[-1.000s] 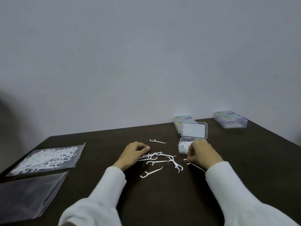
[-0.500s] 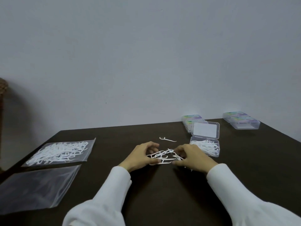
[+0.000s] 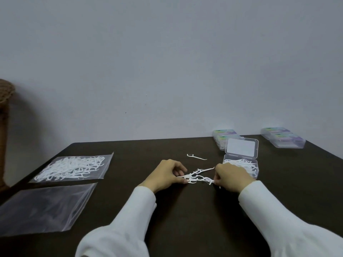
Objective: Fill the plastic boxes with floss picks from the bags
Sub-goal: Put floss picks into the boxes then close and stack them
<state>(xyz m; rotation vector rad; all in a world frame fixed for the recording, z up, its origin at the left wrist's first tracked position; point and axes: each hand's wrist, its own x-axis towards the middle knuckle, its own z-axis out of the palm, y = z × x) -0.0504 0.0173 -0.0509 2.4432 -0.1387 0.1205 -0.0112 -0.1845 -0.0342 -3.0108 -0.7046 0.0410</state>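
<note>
A small bunch of white floss picks [image 3: 197, 176] lies on the dark table between my hands. My left hand [image 3: 165, 174] pinches the bunch's left end with curled fingers. From the other side, my right hand [image 3: 231, 175] pinches its right end. Just behind my right hand stands an open clear plastic box [image 3: 254, 164] partly filled with picks, its lid [image 3: 241, 147] tilted back. One single pick [image 3: 196, 156] lies apart, farther back. At the left, a clear bag full of picks [image 3: 74, 167] lies flat.
An empty clear bag [image 3: 42, 206] lies at the near left. Closed labelled boxes stand at the back: one stack [image 3: 223, 135] behind the open lid, another stack [image 3: 283, 139] at the far right. A wicker object [image 3: 5, 93] stands left of the table.
My hands have come together and gathered the scattered picks into one bunch between them. My right hand left the open box. The view shifted slightly.
</note>
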